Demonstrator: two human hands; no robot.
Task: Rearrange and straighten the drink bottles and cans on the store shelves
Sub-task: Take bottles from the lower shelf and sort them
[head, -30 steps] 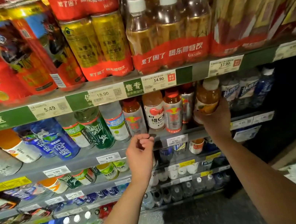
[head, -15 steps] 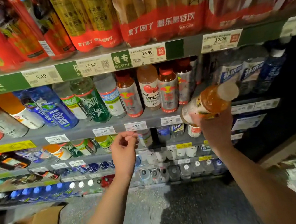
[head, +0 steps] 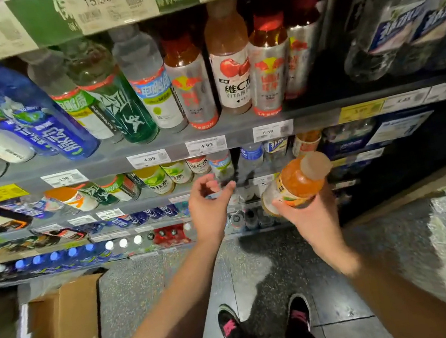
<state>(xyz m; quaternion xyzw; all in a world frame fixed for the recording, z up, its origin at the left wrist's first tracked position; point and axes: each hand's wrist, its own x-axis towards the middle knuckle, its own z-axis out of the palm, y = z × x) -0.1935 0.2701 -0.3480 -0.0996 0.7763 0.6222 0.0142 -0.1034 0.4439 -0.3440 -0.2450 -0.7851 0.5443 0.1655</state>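
Observation:
My right hand (head: 307, 213) grips an orange drink bottle (head: 296, 180) with a pale cap, tilted with the cap up and to the right, held in front of the lower shelves. My left hand (head: 209, 200) hovers beside it with loosely curled fingers and holds nothing. Above them, an upper shelf (head: 239, 129) carries a row of bottles: a blue one (head: 44, 115), a green one (head: 121, 106), silver-and-red ones (head: 267, 71) and a white vitamin C bottle (head: 232, 68). A dark gap (head: 320, 71) lies right of the silver bottles.
Wrapped water multipacks (head: 410, 31) fill the shelf's right side. Lower shelves hold small bottles (head: 159, 179) and rows of caps (head: 83, 251). A cardboard box (head: 62, 325) stands on the floor at left. My shoes (head: 264, 328) are on the speckled floor below.
My right hand has pulled the orange bottle off the upper shelf and lowered it. The left hand came down too. The view tipped downward, bringing the floor and my shoes into sight.

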